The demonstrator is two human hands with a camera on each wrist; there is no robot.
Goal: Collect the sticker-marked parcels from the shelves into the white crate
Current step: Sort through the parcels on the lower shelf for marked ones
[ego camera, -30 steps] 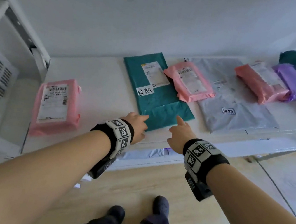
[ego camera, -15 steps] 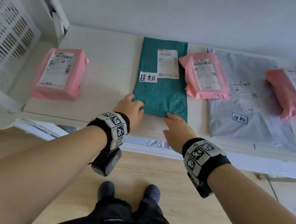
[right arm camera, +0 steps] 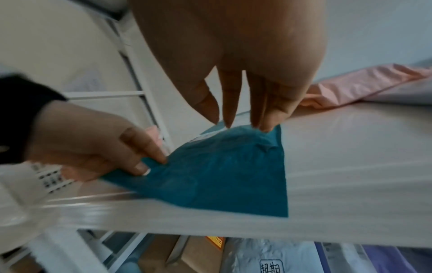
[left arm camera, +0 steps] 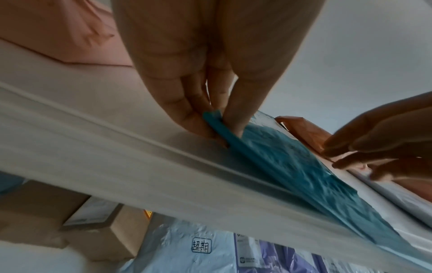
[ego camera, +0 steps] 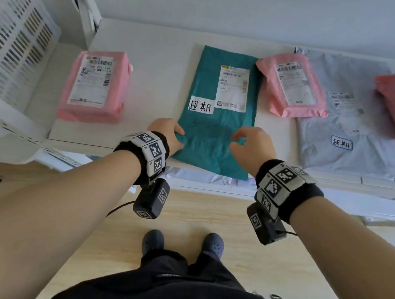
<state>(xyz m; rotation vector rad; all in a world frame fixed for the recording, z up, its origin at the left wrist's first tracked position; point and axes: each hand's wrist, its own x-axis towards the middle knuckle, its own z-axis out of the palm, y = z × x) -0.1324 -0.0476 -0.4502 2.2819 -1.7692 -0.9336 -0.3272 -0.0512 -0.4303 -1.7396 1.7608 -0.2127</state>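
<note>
Now pinched at its near left edge by the left hand, thumb on top and fingers under, where half a second ago that hand only touched it: teal parcel, flat on the shelf top, white sticker showing. Right hand loosely spread, fingertips touching the teal film, gripping nothing. Flanked by pink parcel at left and grey parcel at right.

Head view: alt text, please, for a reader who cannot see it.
Left hand pinches the near left edge of a teal parcel bearing a handwritten sticker; right hand hovers curled over it. Pink and grey parcels lie alongside on the white shelf.
</note>
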